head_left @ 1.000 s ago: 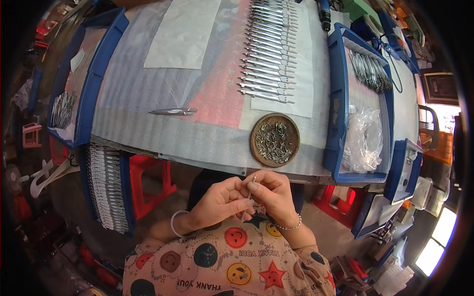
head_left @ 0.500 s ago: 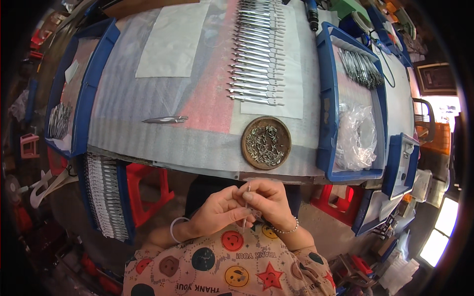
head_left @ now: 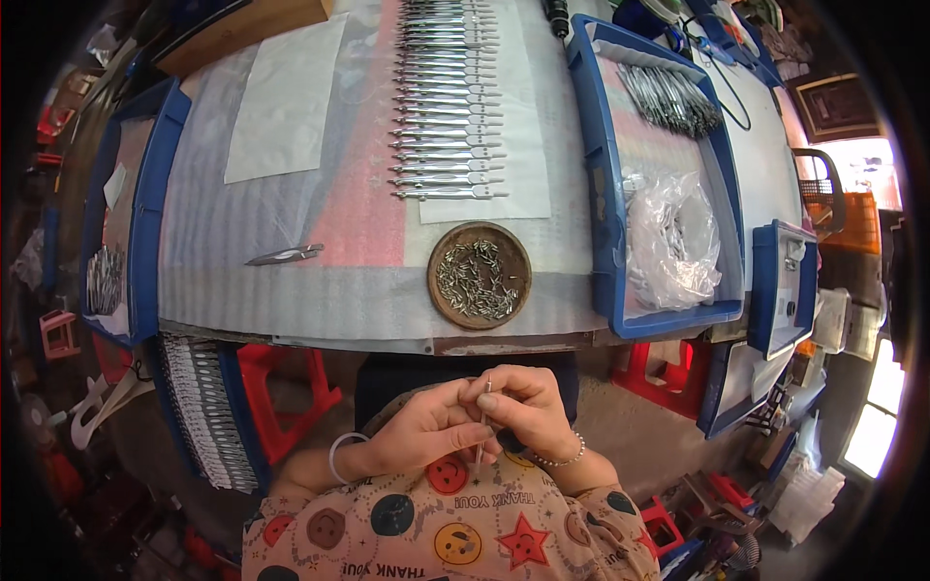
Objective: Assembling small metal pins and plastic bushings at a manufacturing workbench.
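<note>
In front of my body, just off the near table edge, both hands pinch one slim silver metal piece [head_left: 480,449] held upright. My left hand [head_left: 436,426] is closed around its lower half, with the thumb laid across it. My right hand [head_left: 528,412] grips near its top end between thumb and curled fingers. Much of the piece is hidden by the fingers. Beyond my hands, a round brown bowl [head_left: 437,308] of small metal pins [head_left: 475,281] stands on the table. Behind it lies a row of slim silver metal instruments [head_left: 448,155] on white paper.
A dark pointed hand tool [head_left: 284,255] lies on the foam-covered table [head_left: 232,300]. Blue trays stand at left [head_left: 160,194] and right [head_left: 603,184]; the right one holds metal parts [head_left: 668,100] and a clear plastic bag [head_left: 673,242]. Red stools [head_left: 281,397] stand below the table.
The view has shifted, so the table items sit farther left. My hands keep the same grip on the metal piece, with little visible movement.
</note>
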Tool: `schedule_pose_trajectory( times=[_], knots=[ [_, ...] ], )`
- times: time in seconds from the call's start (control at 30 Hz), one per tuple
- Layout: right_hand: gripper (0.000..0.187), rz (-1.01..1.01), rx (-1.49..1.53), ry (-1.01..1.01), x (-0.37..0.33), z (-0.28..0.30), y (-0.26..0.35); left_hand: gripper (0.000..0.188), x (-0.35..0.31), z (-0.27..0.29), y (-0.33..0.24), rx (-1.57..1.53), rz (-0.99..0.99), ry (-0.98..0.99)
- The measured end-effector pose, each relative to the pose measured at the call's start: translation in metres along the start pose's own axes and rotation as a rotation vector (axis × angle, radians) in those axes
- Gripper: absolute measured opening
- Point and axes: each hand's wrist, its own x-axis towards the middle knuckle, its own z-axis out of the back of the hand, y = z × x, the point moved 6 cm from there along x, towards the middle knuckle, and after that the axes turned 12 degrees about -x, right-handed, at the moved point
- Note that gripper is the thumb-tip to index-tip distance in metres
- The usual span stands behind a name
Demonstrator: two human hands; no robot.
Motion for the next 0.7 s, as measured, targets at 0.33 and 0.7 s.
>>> schedule_pose_trajectory(
  times=[0.33,0.7],
  knots=[
    [0.014,-0.058,0.046,-0.023,-0.002,0.013,-0.006,0.024,0.012,-0.005,0.005,-0.057,0.078,-0.053],
    [0.014,-0.067,0.019,-0.043,-0.001,0.015,-0.008,0.022,0.015,-0.002,0.008,-0.066,0.081,-0.069]
  ],
)
